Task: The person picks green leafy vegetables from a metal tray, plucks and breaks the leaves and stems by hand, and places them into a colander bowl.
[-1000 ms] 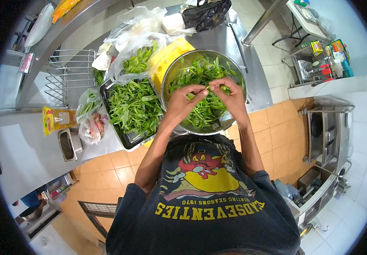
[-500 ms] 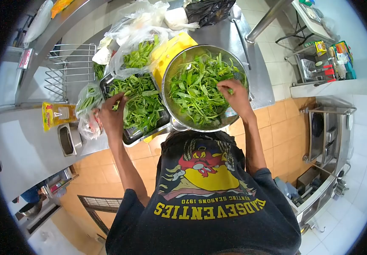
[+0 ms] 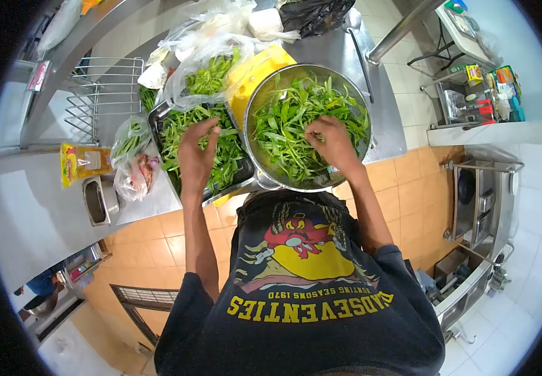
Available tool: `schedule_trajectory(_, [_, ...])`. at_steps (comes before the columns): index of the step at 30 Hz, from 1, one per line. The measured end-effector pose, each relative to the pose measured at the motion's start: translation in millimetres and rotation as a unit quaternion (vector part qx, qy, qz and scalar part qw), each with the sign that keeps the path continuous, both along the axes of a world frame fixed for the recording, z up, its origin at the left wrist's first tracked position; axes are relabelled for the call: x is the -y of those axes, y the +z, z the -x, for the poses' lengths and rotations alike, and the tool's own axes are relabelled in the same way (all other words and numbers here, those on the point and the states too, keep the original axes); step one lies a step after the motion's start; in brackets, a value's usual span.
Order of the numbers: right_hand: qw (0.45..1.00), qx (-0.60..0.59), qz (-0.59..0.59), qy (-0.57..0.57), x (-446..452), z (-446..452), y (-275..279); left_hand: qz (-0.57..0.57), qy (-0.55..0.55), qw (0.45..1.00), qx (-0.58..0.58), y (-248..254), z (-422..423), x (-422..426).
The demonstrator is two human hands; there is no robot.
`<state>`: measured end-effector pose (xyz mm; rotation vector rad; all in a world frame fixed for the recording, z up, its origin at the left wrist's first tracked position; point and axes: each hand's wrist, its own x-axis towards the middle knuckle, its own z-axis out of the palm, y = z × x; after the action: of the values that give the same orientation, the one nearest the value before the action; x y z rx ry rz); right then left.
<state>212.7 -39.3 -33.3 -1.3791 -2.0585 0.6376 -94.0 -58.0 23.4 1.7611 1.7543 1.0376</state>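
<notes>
My left hand (image 3: 198, 153) is over the dark tray (image 3: 246, 177) heaped with leafy greens (image 3: 225, 164). Its thumb and index finger stand slightly apart, with nothing visible between them. On the right, my right hand (image 3: 335, 145) hovers over the metal colander (image 3: 274, 182), which holds more leafy green stems (image 3: 289, 119). Thumb and fingers are drawn together there in a pinch; whatever they hold is too small to make out. A clear plastic bag (image 3: 186, 78) with further greens lies behind the tray.
A yellow container (image 3: 246, 81) stands between tray and colander. A black bag (image 3: 315, 15) and a ladle (image 3: 360, 56) lie behind. To the left are a wire rack (image 3: 98, 100), a yellow packet (image 3: 86, 163), small bags (image 3: 136, 175) and a metal container (image 3: 97, 200).
From together above the colander, my hands separated. My left hand went left to the tray, then shifted a little rightward over it. My right hand has moved slightly left over the colander.
</notes>
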Motion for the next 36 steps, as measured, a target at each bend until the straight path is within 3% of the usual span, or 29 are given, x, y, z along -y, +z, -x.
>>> schedule_trajectory(4, [0.985,-0.133,0.105,-0.024,-4,-18,41,0.019,-0.059,0.998,0.022,-8,-34,-7])
schedule_trajectory(10, [0.945,-0.263,0.170,-0.094,-4,-35,82,0.027,-0.149,0.988,0.012,-18,-75,-12])
schedule_trajectory(14, [0.920,-0.331,0.189,-0.088,-2,-40,96,0.072,-0.160,0.959,0.223,-19,-104,-13])
schedule_trajectory(15, [0.915,-0.346,0.191,-0.080,-2,-40,97,0.042,-0.169,0.963,0.206,-10,-111,-15])
schedule_trajectory(24, [0.940,-0.295,0.171,-0.027,-3,-29,99,0.136,-0.177,0.924,0.312,17,-136,-31])
schedule_trajectory(30, [0.874,-0.433,0.200,-0.091,1,-28,96,0.140,-0.129,0.893,0.408,22,-129,-33])
schedule_trajectory(36, [0.943,-0.304,0.069,-0.119,2,-26,76,0.158,-0.106,0.866,0.462,13,-124,-35])
